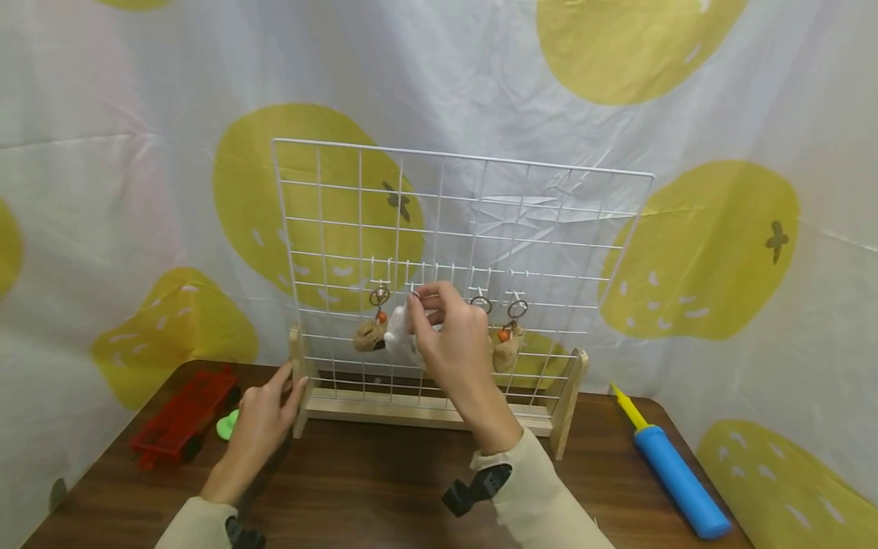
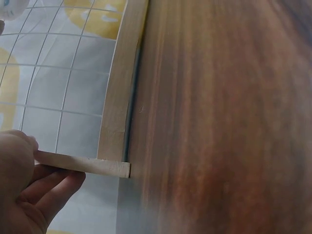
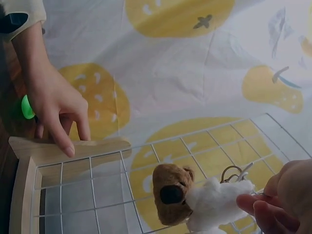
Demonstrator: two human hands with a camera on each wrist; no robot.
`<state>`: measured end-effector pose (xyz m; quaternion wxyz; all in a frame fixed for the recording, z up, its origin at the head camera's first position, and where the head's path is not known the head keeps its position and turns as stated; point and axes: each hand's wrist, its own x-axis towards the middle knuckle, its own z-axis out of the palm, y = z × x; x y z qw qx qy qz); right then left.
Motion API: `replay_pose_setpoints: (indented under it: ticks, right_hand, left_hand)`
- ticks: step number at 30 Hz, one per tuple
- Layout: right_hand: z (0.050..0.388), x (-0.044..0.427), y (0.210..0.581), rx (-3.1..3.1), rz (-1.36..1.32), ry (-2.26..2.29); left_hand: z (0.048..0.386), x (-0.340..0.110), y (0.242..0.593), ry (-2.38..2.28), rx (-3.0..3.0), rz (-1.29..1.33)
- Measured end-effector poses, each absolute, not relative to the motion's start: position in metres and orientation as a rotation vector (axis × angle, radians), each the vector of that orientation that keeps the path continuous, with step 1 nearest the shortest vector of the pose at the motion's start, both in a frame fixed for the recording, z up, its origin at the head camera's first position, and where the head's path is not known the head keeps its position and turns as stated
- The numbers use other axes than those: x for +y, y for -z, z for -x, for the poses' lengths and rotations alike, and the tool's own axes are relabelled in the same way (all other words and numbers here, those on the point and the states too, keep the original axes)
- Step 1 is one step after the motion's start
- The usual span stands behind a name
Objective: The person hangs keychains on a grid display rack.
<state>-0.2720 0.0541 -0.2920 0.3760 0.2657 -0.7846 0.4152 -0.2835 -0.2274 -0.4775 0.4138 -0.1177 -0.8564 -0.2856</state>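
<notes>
A white wire grid rack [image 1: 463, 156] stands upright on a wooden base, with small hooks along its middle. My left hand [image 1: 259, 415] holds the wooden side post [image 1: 299, 381] at the rack's left end, thumb and fingers on either side of it in the left wrist view. With thumb and fingertips my right hand [image 1: 456, 343] pinches the ring of a white plush keychain [image 3: 214, 204] in front of a hook. Left of it hangs a brown plush keychain [image 1: 370, 334] with a dark nose. Another brown plush keychain [image 1: 507, 351] hangs farther right; my right hand partly hides what lies between.
On the dark wooden table [image 1: 370, 488], a red transparent toy cart [image 1: 185, 415] and a green object [image 1: 226, 425] are at left. A blue pump [image 1: 682, 480] with a yellow nozzle lies at right. A fruit-patterned curtain [image 1: 480, 61] hangs close behind the rack.
</notes>
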Motion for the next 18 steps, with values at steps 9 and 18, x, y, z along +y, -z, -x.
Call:
replay_pose_setpoints:
  ticks: [9, 18]
  right_hand:
    - [0.265, 0.055, 0.288, -1.981, -0.671, -0.977]
    - [0.26, 0.054, 0.282, -1.997, -0.718, -1.22]
  left_hand:
    - [0.283, -0.227, 0.478, 0.751, -2.16, 0.294]
    - [0.283, -0.229, 0.479, 0.765, -2.166, 0.3]
